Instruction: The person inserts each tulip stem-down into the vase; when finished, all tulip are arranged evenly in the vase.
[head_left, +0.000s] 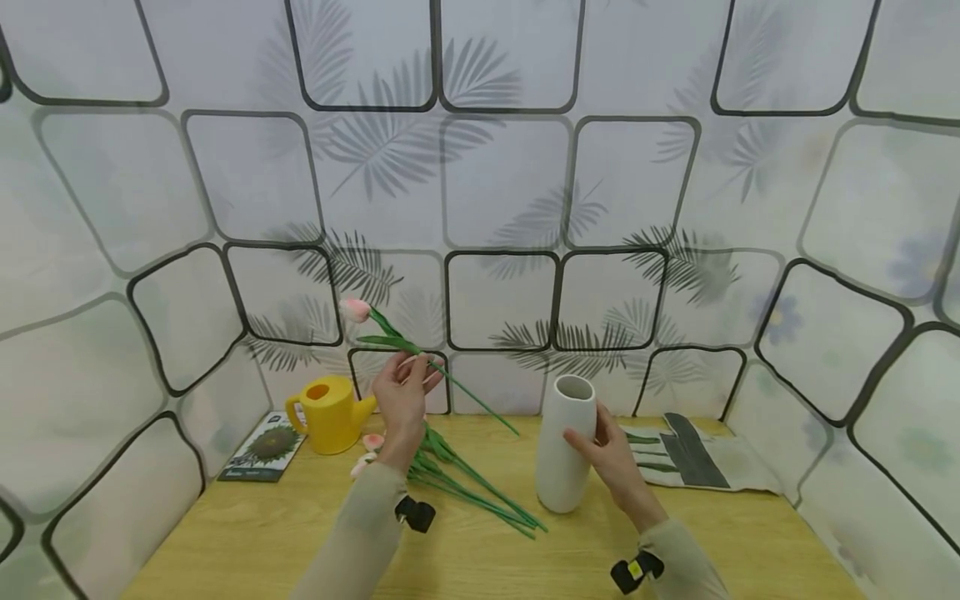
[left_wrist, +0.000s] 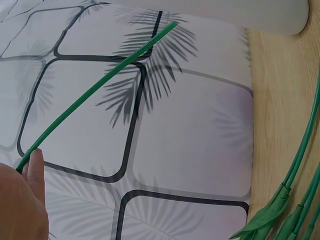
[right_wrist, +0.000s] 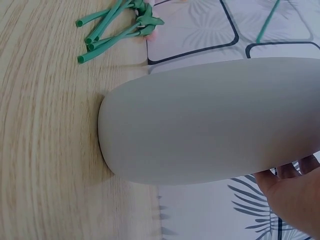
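Observation:
My left hand (head_left: 401,396) pinches the green stem of an artificial tulip (head_left: 392,341) above the table. Its pink head points up and left, and the bare stem end slants down toward the vase; the left wrist view shows that stem (left_wrist: 95,88) against the wall covering. A tall white vase (head_left: 561,458) stands upright on the table, its round mouth facing up. Fingers and thumb of my right hand (head_left: 615,462) grip the vase's right side near its upper half. Below my left forearm, several more tulips (head_left: 480,483) lie with stem ends toward the vase.
A yellow watering can (head_left: 332,421) stands at the back left, beside a seed packet (head_left: 264,450) with a sunflower picture. Behind my right hand lies a flat cloth (head_left: 693,454) with grey and green patches. Patterned wall covering (head_left: 502,304) closes in the back and sides.

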